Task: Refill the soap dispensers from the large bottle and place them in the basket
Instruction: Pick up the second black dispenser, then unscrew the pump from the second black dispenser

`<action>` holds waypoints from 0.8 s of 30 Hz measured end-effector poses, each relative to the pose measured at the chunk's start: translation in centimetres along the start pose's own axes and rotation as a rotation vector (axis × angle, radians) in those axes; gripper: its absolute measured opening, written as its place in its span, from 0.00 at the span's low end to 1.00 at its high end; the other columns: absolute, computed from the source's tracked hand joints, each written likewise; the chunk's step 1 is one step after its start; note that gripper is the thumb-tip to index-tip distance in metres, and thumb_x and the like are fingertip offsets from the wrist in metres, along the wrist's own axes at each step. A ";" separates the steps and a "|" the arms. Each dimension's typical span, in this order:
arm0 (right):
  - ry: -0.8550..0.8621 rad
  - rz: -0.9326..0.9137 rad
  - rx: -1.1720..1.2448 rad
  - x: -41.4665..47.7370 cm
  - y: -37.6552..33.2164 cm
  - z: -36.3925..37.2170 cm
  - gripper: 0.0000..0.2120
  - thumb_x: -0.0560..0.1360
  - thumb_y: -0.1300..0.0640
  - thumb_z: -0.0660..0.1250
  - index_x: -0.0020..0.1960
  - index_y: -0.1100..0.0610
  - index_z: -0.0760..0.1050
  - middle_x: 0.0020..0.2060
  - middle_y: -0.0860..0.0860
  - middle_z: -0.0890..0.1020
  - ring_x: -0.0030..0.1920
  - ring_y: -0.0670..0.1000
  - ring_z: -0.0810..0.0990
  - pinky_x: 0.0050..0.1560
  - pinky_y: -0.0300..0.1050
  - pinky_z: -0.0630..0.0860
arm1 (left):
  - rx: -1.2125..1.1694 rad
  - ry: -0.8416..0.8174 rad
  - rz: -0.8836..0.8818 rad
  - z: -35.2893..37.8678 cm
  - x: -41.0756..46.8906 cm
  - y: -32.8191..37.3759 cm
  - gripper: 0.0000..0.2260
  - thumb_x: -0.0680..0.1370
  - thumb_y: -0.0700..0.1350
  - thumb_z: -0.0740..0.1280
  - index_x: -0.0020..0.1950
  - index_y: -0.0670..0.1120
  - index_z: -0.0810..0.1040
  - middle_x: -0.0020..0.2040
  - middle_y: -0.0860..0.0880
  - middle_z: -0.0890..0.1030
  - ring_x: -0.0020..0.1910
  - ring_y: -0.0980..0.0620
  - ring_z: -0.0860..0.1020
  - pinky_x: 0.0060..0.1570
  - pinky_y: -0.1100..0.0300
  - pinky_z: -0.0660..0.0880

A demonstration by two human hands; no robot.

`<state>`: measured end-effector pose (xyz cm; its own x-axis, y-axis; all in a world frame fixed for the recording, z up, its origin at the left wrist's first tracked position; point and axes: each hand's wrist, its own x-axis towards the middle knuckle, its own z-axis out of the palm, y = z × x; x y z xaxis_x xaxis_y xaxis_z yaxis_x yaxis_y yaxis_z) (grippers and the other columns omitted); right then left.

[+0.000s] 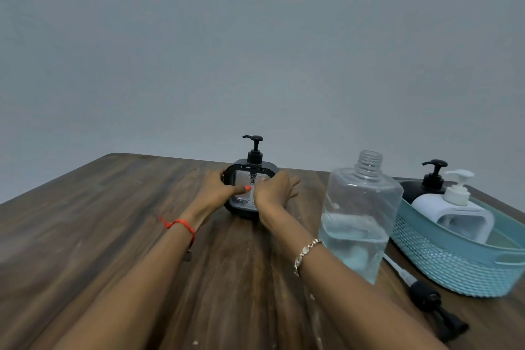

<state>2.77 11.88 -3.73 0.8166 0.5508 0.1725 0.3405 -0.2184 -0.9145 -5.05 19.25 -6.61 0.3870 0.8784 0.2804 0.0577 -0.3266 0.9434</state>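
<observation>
A black-framed clear soap dispenser (251, 170) with a black pump stands upright at the far middle of the wooden table (99, 221). My left hand (218, 189) grips its left side and my right hand (274, 192) holds its right side. The large clear bottle (359, 216), uncapped and roughly half full of clear liquid, stands just right of my right forearm. A teal mesh basket (454, 261) at the right holds a white dispenser (454, 207) and a black dispenser (426, 185).
A black pump head with its tube (426, 298) lies on the table in front of the basket, near the right edge. A plain grey wall rises behind the table's far edge.
</observation>
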 end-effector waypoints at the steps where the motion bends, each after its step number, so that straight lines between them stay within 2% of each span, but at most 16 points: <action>1: -0.002 -0.026 -0.008 -0.8 -0.1 -0.4 0.07 0.77 0.62 0.61 0.53 0.64 0.71 0.63 0.58 0.64 0.62 0.59 0.65 0.54 0.51 0.68 | -0.011 0.012 -0.010 -0.2 -0.6 0.2 0.17 0.67 0.36 0.76 0.49 0.45 0.72 0.41 0.53 0.77 0.39 0.61 0.75 0.31 0.73 0.73; 4: -0.030 -0.118 -0.029 -3.1 -0.1 -2.0 0.08 0.78 0.61 0.59 0.54 0.63 0.71 0.62 0.56 0.64 0.61 0.59 0.67 0.55 0.47 0.65 | -0.074 0.010 -0.054 -1.1 -2.4 0.7 0.22 0.64 0.38 0.78 0.50 0.44 0.69 0.46 0.49 0.76 0.44 0.53 0.77 0.44 0.58 0.77; 6: -0.067 -0.182 -0.037 -4.5 0.1 -3.2 0.08 0.78 0.61 0.58 0.54 0.62 0.71 0.62 0.56 0.65 0.60 0.57 0.67 0.47 0.39 0.60 | -0.132 -0.006 -0.074 -1.9 -3.6 1.1 0.26 0.62 0.37 0.79 0.51 0.44 0.67 0.50 0.45 0.77 0.48 0.47 0.78 0.51 0.49 0.77; 7: -0.089 -0.209 -0.046 -5.1 0.1 -3.8 0.07 0.78 0.61 0.58 0.54 0.62 0.71 0.62 0.56 0.65 0.60 0.57 0.68 0.45 0.37 0.58 | -0.161 -0.015 -0.078 -2.2 -4.1 1.3 0.27 0.60 0.36 0.80 0.50 0.45 0.67 0.50 0.45 0.76 0.49 0.46 0.78 0.53 0.48 0.77; 10: -0.182 -0.266 -0.113 -6.7 0.2 -5.4 0.08 0.77 0.59 0.59 0.54 0.61 0.68 0.61 0.57 0.64 0.59 0.58 0.69 0.48 0.43 0.64 | -0.238 -0.024 -0.075 -2.8 -5.8 2.1 0.30 0.60 0.31 0.78 0.54 0.44 0.67 0.47 0.46 0.78 0.45 0.48 0.79 0.50 0.51 0.78; 13: -0.241 -0.327 -0.174 -7.5 0.1 -6.6 0.17 0.75 0.49 0.61 0.58 0.60 0.68 0.61 0.56 0.65 0.62 0.57 0.68 0.53 0.48 0.68 | -0.313 -0.056 -0.053 -3.0 -7.3 2.7 0.29 0.63 0.26 0.73 0.60 0.42 0.69 0.46 0.45 0.81 0.42 0.48 0.80 0.43 0.57 0.80; 16: -0.179 -0.447 -0.183 -8.0 -0.3 -7.7 0.22 0.74 0.44 0.62 0.60 0.58 0.71 0.59 0.54 0.69 0.63 0.55 0.66 0.62 0.52 0.67 | -0.291 -0.092 -0.016 -2.7 -8.9 3.3 0.19 0.63 0.27 0.73 0.51 0.38 0.78 0.38 0.46 0.84 0.38 0.48 0.82 0.36 0.61 0.81; 18: -0.150 -0.516 -0.144 -8.2 -0.8 -8.2 0.21 0.73 0.44 0.65 0.59 0.58 0.73 0.55 0.52 0.71 0.61 0.54 0.67 0.61 0.50 0.66 | -0.265 -0.105 0.004 -2.4 -9.9 3.7 0.16 0.62 0.27 0.74 0.46 0.42 0.79 0.33 0.50 0.84 0.34 0.52 0.83 0.33 0.63 0.79; 21: -0.157 -0.526 -0.075 -8.6 -1.2 -9.2 0.15 0.70 0.44 0.70 0.46 0.56 0.75 0.45 0.47 0.70 0.56 0.51 0.69 0.57 0.48 0.68 | -0.263 -0.105 0.001 -2.2 -11.1 4.3 0.17 0.61 0.29 0.76 0.45 0.44 0.79 0.37 0.49 0.84 0.38 0.51 0.83 0.37 0.60 0.79; 24: -0.208 -0.518 -0.035 -8.9 -1.4 -10.1 0.18 0.67 0.44 0.72 0.46 0.57 0.75 0.46 0.49 0.73 0.55 0.51 0.70 0.55 0.49 0.70 | -0.276 -0.120 0.009 -2.3 -12.4 5.0 0.19 0.60 0.31 0.77 0.46 0.44 0.80 0.38 0.49 0.85 0.39 0.51 0.84 0.36 0.62 0.79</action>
<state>-0.25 -0.85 -0.27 0.4308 0.7399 0.5167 0.6910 0.0978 -0.7162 -11.72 7.54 -4.95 0.4936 0.8229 0.2815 -0.1926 -0.2122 0.9581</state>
